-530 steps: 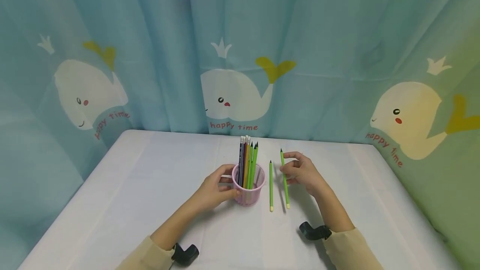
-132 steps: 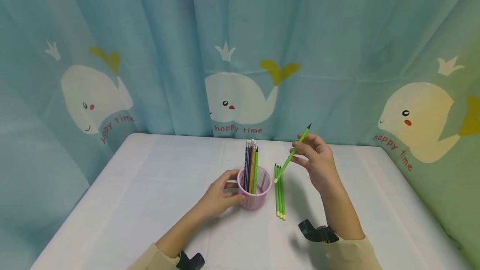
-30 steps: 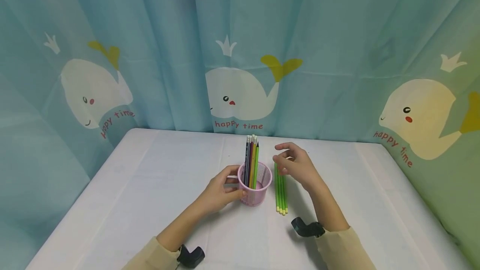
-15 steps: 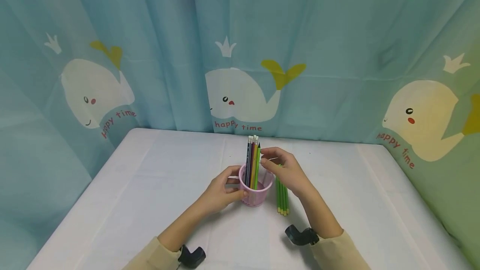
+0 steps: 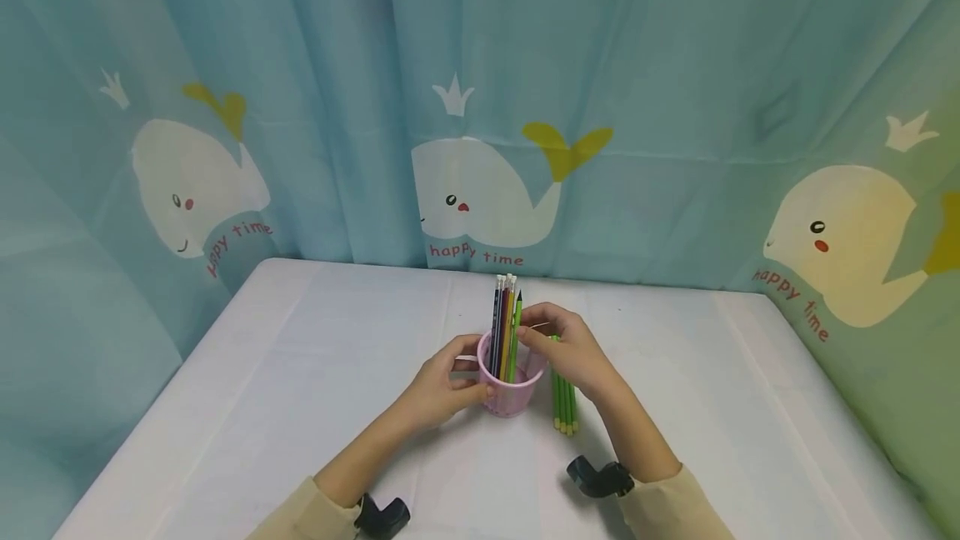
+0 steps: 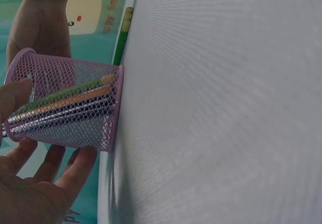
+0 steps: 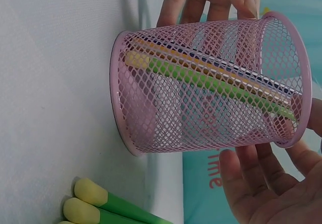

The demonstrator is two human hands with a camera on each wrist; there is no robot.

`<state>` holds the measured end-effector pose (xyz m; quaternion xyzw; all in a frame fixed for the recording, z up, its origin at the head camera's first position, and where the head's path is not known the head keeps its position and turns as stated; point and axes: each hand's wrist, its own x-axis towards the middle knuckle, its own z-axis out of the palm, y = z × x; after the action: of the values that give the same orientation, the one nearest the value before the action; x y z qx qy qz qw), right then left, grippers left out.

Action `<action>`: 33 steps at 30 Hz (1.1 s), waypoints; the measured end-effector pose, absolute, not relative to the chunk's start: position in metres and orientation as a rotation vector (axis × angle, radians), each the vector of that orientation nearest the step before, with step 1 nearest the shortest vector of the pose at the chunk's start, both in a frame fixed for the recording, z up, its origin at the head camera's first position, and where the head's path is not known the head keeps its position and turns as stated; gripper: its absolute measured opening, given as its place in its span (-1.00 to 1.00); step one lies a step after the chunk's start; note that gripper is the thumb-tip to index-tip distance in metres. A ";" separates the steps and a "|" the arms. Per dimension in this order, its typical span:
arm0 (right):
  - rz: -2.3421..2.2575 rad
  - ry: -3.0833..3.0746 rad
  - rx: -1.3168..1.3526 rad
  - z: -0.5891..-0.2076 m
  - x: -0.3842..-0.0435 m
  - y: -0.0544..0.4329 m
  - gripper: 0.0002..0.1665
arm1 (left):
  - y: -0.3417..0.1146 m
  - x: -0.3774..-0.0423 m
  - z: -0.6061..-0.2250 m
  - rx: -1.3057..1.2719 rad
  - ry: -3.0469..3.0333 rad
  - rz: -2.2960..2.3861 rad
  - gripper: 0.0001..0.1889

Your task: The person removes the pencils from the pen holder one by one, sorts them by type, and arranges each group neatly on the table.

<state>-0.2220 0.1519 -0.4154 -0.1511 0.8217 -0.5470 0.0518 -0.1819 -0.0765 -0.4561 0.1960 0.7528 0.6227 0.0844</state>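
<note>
The pink mesh pencil cup (image 5: 511, 401) stands upright on the white table, and my left hand (image 5: 437, 386) grips it from the left, fingers behind and thumb in front. Inside lean several pencils, dark, yellow and red ones with eraser ends up, plus one green pencil (image 5: 514, 352) with its black point up. At the cup's mouth my right hand (image 5: 567, 347) pinches that green pencil; in the right wrist view its fingertips (image 7: 285, 127) lie either side of the shaft, partly behind the mesh. Several green pencils (image 5: 566, 407) lie side by side just right of the cup.
The white cloth-covered table (image 5: 337, 340) runs back to a blue curtain (image 5: 660, 65) printed with whales. Black wrist camera mounts (image 5: 600, 477) stick out by both forearms.
After laying another green pencil with the row on the table, my right hand has moved left to the cup and closed on the green pencil inside. My left hand keeps holding the cup.
</note>
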 end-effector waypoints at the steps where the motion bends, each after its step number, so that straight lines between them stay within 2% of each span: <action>1: -1.666 2.502 -0.458 -0.415 -0.222 0.152 -0.73 | -0.076 -0.182 -0.456 0.585 2.251 1.853 -0.31; 18: -1.755 2.468 -0.486 -0.409 -0.221 0.155 -0.82 | -0.076 -0.182 -0.457 0.558 2.264 1.843 -0.29; 33: -1.871 2.429 -0.464 -0.398 -0.221 0.166 -0.77 | -0.076 -0.182 -0.457 0.550 2.255 1.851 -0.28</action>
<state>-0.2207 0.1656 -0.3977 -0.1496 0.7832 -0.6031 0.0204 -0.1820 -0.0761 -0.4574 0.1847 0.7567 0.6212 0.0862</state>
